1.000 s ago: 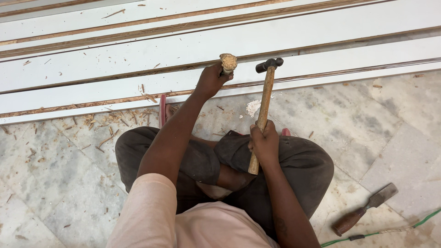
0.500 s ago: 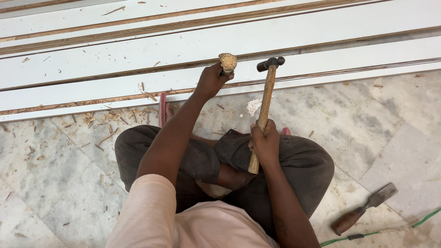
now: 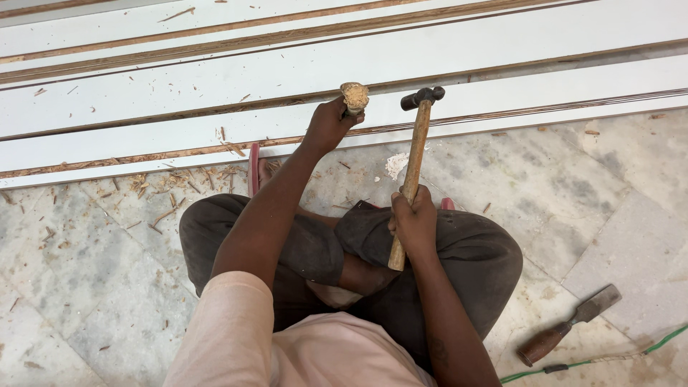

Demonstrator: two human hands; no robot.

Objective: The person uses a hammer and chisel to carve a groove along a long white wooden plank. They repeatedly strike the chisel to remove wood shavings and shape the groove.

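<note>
Marble floor (image 3: 609, 186) strewn with chips beneath white boards (image 3: 179, 100).

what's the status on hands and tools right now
Left hand grips chisel on white board edge. Right hand holds hammer upright beside it. Spare chisel on floor, clear.

Bright, even daylight; soft shadows under the boards (image 3: 430, 64); sharp focus throughout, no glare, slight edge distortion.

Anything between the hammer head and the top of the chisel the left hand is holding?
Nothing visible. The hammer in the right hand has its head beside the frayed wooden top of the chisel gripped by the left hand, with only white board showing in the gap.
</note>
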